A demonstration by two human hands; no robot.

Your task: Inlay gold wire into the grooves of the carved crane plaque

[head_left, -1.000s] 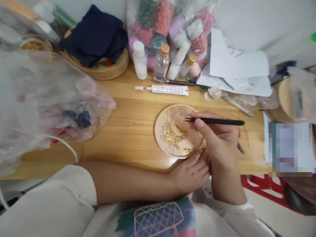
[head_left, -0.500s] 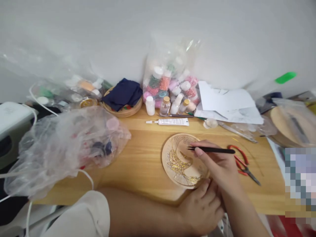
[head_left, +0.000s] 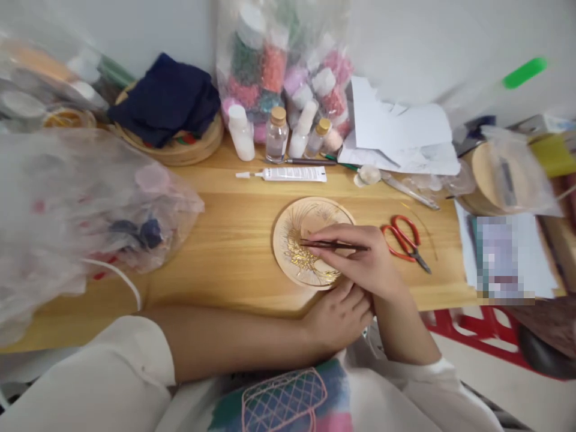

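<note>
A round pale disc with a gold, raised wire-like design lies on the wooden table. My right hand pinches dark tweezers and holds them almost level over the disc. Their tips are near the gold pattern; whether they grip anything is too small to tell. My left hand rests at the near edge of the disc, below my right hand, with its fingers curled together. The fingertips are partly hidden, so what they hold, if anything, does not show.
Red-handled pliers lie right of the disc. Behind it are a white tube, small bottles and papers. A clear plastic bag covers the left side, near dark cloth on a round wooden box.
The view has tilted down and come closer, so more of my clothing shows. The tweezers have shifted from the disc's upper right toward its middle. My left hand stays at the near edge.
</note>
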